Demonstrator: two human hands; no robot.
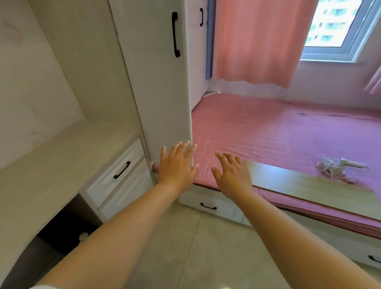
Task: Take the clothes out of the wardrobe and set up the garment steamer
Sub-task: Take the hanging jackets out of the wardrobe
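Note:
The tall white wardrobe (161, 91) stands ahead with its door closed; a black handle (175, 34) runs down its right side. A bit of pink cloth (156, 167) pokes out at the door's lower left edge. My left hand (177, 164) reaches forward with straight, spread fingers, in front of the door's lower right corner. My right hand (233, 174) is also stretched out with straight fingers, holding nothing, over the bed's near edge. A white garment steamer (347, 164) with its coiled cord (324, 165) lies on the pink bed at the right.
A pink-covered bed (293, 129) fills the right side, with a wooden board (307, 189) lying on its front edge and drawers (208, 205) under it. A desk (54, 154) with two drawers (118, 171) is at the left. Pink curtains (261, 36) and a window (343, 17) are behind.

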